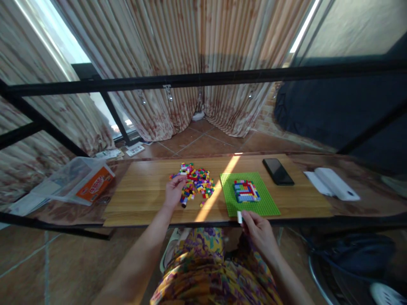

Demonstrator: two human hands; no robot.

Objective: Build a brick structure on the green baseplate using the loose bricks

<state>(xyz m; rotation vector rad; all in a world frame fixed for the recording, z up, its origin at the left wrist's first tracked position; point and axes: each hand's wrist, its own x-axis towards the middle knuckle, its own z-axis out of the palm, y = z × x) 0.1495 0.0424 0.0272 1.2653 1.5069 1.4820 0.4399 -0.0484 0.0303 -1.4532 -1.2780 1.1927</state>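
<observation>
My right hand [259, 228] pinches a white toy brick [239, 217] at the front edge of the green baseplate [269, 203]. On that plate stands a low, roughly square build of colourful bricks [246, 191], with red, blue and white pieces showing. My left hand [174, 192] is at the left side of a loose pile of small coloured bricks [200, 180]. Its fingertips are closed together over the pile's edge, and whatever they may hold is too small to make out.
A black phone [278, 171] lies right of the baseplate on the wooden board [143, 182]. Farther right rests a white object [337, 184]. At far left sits a clear plastic box [71, 176] with an orange label. A dark metal bar [203, 79] crosses beyond the table.
</observation>
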